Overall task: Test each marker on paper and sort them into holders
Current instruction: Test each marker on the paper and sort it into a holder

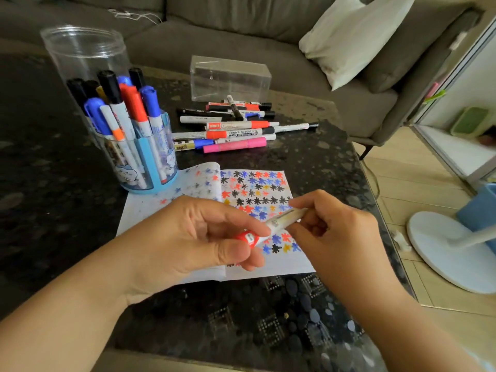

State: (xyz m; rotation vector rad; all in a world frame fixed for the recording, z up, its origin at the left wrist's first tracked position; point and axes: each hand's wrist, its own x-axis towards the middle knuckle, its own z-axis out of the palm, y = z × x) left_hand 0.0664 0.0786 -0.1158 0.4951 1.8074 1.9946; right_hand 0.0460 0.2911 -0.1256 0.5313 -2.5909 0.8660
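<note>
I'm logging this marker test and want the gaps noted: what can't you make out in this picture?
All from the head view:
- Held marker: tip and cap join hidden by the left hand; whether the red cap is on or off is unclear.
- Its label: blurred, partly covered by the right hand.
- Paper: near part hidden behind both hands.
- Blue holder: lower markers crowded; count uncertain.
- Clear box: contents unclear through the glare.

a grey sofa (214, 47) runs along the back, a pale cushion (354, 36) leaning in its right corner. right of the dark speckled surface (322, 162), light wood floor (402, 183) carries a white round fan base (445, 251).
</note>
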